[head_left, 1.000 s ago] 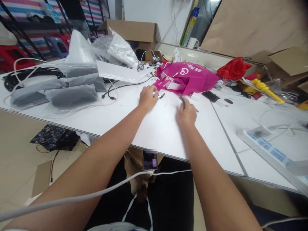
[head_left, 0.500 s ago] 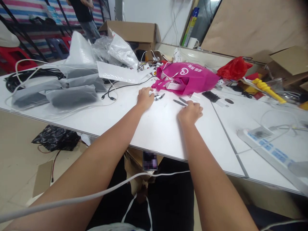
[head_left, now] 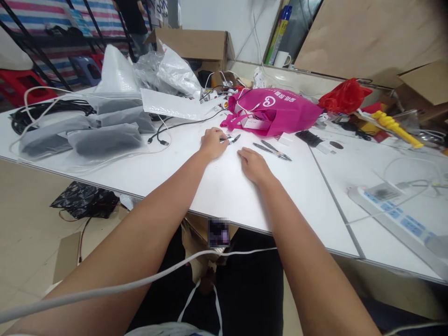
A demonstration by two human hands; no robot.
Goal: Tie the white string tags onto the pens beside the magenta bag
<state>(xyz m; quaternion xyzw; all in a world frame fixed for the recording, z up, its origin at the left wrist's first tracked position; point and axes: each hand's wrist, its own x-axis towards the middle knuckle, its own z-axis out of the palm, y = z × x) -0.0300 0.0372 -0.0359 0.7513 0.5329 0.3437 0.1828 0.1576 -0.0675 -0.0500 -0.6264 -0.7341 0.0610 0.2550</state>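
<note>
My left hand (head_left: 213,143) rests on the white table with its fingers curled around the near ends of a few slim pens (head_left: 235,139). Their dark tips stick out to the right of the fingers; how many there are is hard to make out. My right hand (head_left: 255,166) lies low over the tabletop, a short way to the right, fingers loosely stretched toward the left hand and holding nothing visible. Two more slim dark-and-silver pens (head_left: 272,151) lie side by side at a slant, just beyond and right of the right hand.
A pink bag (head_left: 294,112) lies behind the pens. Grey plastic-wrapped packages (head_left: 105,140) and a black cable (head_left: 189,123) are on the left. To the right are a power strip (head_left: 395,212) and a red plastic bag (head_left: 345,95). A person (head_left: 133,18) stands in the background.
My right hand has let go of the two pens, now lying on the table, and moved left toward my left hand. The left hand stays at its pens, shifted only slightly.
</note>
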